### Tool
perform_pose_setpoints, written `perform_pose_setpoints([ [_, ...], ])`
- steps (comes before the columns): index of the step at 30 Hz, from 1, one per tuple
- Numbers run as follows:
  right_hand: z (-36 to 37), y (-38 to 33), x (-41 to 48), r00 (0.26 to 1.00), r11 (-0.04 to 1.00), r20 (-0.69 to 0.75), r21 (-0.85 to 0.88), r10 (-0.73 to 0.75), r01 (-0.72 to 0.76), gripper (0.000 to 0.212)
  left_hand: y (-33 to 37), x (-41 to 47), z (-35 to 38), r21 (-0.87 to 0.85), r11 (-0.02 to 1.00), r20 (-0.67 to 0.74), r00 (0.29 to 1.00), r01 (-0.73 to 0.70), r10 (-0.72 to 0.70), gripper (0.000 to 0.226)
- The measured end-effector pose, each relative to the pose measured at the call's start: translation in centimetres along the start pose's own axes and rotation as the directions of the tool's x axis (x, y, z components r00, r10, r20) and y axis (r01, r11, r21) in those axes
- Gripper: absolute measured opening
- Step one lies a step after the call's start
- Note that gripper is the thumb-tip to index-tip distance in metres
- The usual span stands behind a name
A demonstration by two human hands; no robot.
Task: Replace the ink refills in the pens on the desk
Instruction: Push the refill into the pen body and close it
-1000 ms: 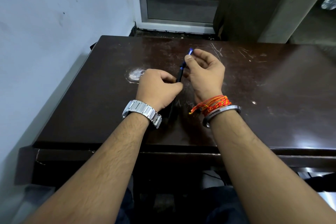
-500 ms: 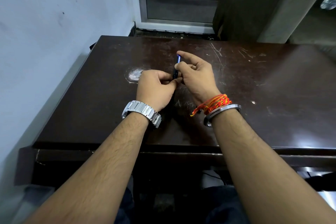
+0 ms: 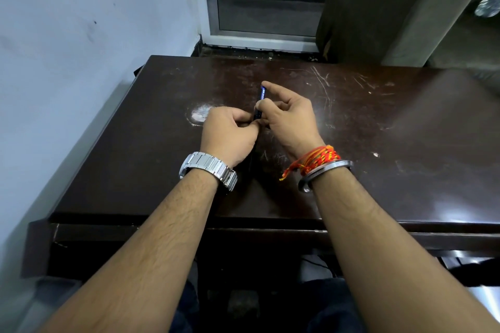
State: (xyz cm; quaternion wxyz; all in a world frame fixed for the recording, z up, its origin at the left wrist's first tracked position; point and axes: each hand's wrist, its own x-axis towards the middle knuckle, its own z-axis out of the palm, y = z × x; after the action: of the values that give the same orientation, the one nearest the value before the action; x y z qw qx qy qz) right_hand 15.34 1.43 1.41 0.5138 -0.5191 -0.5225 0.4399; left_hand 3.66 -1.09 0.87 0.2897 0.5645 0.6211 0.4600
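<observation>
- Holding one pen (image 3: 260, 102) between both hands, just right of the pale scuff (image 3: 200, 115) on the desk (image 3: 392, 127).
- On the left hand (image 3: 230, 134), the fingers are curled in. Thumb and forefinger pinch the pen's dark lower barrel, on the near-right side of the scuff.
- On the right hand (image 3: 292, 119), the thumb and a bent finger nip the blue upper section. The forefinger is held out straight, its tip just beside the pen's far end, and the other fingers are loosely bent.
- The long axis runs away from the person. The far end reaches past the scuff's far edge and the near end goes under the left hand.
- Key relation: the two grips touch, one on each side of where blue meets dark. My judgement is that this is the joint. The coming move would be a twist or pull along that axis, with the right hand working the far half and the left hand bracing.
- Neither hand is nearer, since both are on the pen.
- Hidden: the joint itself sits behind the thumbs. I cannot tell whether the halves have parted or whether a refill is inside.
- A thin dark line nearer than the scuff, below the left hand, may be barrel or shadow. It is lost against the dark wood.
- I cannot tell whether the pen is lifted or resting on the desk.
- No spare refill or second pen is in view.
</observation>
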Motion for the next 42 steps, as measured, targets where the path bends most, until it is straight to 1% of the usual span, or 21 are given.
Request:
perform_pose_setpoints([
  [3, 0.1, 0.0, -0.1, 0.999, 0.998, 0.015, 0.060, 0.036, -0.037, 0.038, -0.1, 0.3, -0.1, -0.110, 0.992, -0.001, 0.998, 0.067, -0.068, 0.020],
  [5, 0.1, -0.1, -0.1, 0.997, 0.997, -0.013, 0.037, 0.073, -0.073, 0.029, -0.1, 0.6, 0.0, -0.179, 0.977, -0.035, 0.992, 0.112, -0.120, 0.014],
  [7, -0.3, -0.3, -0.4, 0.995, 0.994, -0.007, -0.041, 0.102, -0.102, 0.028, -0.1, 0.7, 0.0, -0.242, 0.961, -0.073, 0.985, 0.137, -0.159, 0.008],
  [9, -0.8, -0.3, -1.1, 0.989, 0.988, 0.080, -0.106, 0.123, -0.114, 0.033, 0.0, 0.9, -0.1, -0.285, 0.948, -0.094, 0.980, 0.140, -0.173, 0.012],
  [11, -1.1, -0.4, -1.7, 0.977, 0.983, 0.174, -0.152, 0.125, -0.099, 0.038, 0.0, 0.8, -0.1, -0.294, 0.947, -0.111, 0.979, 0.133, -0.172, 0.014],
  [12, -1.2, -0.5, -2.0, 0.977, 0.982, 0.187, -0.174, 0.107, -0.074, 0.035, 0.1, 0.8, -0.2, -0.293, 0.947, -0.110, 0.979, 0.134, -0.173, 0.015],
  [13, -1.2, -0.7, -2.1, 0.981, 0.979, 0.174, -0.198, 0.080, -0.045, 0.026, 0.2, 0.7, -0.1, -0.292, 0.947, -0.104, 0.980, 0.135, -0.172, 0.016],
  [14, -1.3, -0.8, -2.1, 0.988, 0.977, 0.146, -0.213, 0.056, -0.024, 0.018, 0.4, 0.7, -0.1, -0.289, 0.948, -0.098, 0.981, 0.132, -0.166, 0.016],
  [15, -1.4, -1.0, -2.0, 0.993, 0.975, 0.106, -0.223, 0.044, -0.019, 0.014, 0.5, 0.7, -0.1, -0.282, 0.951, -0.100, 0.982, 0.127, -0.161, 0.015],
  [17, -1.8, -1.0, -1.8, 0.999, 0.965, 0.003, -0.258, 0.053, -0.050, 0.013, 0.6, 0.8, -0.2, -0.263, 0.956, -0.118, 0.978, 0.134, -0.169, 0.021],
  [18, -2.1, -0.9, -1.7, 0.997, 0.951, -0.055, -0.301, 0.050, -0.064, 0.013, 0.5, 0.9, -0.3, -0.248, 0.959, -0.128, 0.976, 0.140, -0.176, 0.024],
  [20, -2.9, -0.9, -1.6, 0.986, 0.897, -0.164, -0.434, 0.015, -0.086, 0.012, 0.2, 0.9, -0.3, -0.202, 0.968, -0.137, 0.974, 0.150, -0.180, 0.023],
  [22, -3.6, -1.1, -1.6, 0.976, 0.844, -0.219, -0.523, 0.006, -0.123, 0.014, 0.0, 0.8, -0.2, -0.156, 0.974, -0.132, 0.973, 0.167, -0.188, 0.019],
  [25, -4.4, -1.3, -1.5, 0.964, 0.778, -0.254, -0.590, 0.076, -0.216, 0.014, -0.2, 0.7, 0.0, -0.104, 0.976, -0.112, 0.973, 0.192, -0.203, 0.017],
  [28, -5.0, -1.2, -1.3, 0.945, 0.716, -0.289, -0.626, 0.156, -0.310, 0.021, -0.3, 0.8, 0.0, -0.052, 0.980, -0.104, 0.975, 0.190, -0.195, 0.018],
  [33, -5.4, -1.0, -1.4, 0.934, 0.643, -0.265, -0.677, 0.241, -0.358, 0.021, -0.4, 0.8, -0.1, 0.022, 0.979, -0.073, 0.977, 0.203, -0.201, 0.018],
  [36, -5.3, -0.9, -1.4, 0.930, 0.640, -0.254, -0.675, 0.266, -0.368, 0.024, -0.4, 0.8, -0.1, 0.042, 0.979, -0.061, 0.979, 0.198, -0.196, 0.017],
  [42, -5.4, -0.7, -1.3, 0.931, 0.652, -0.238, -0.665, 0.277, -0.364, 0.021, -0.3, 0.6, -0.1, 0.085, 0.979, -0.041, 0.982, 0.186, -0.183, 0.019],
])
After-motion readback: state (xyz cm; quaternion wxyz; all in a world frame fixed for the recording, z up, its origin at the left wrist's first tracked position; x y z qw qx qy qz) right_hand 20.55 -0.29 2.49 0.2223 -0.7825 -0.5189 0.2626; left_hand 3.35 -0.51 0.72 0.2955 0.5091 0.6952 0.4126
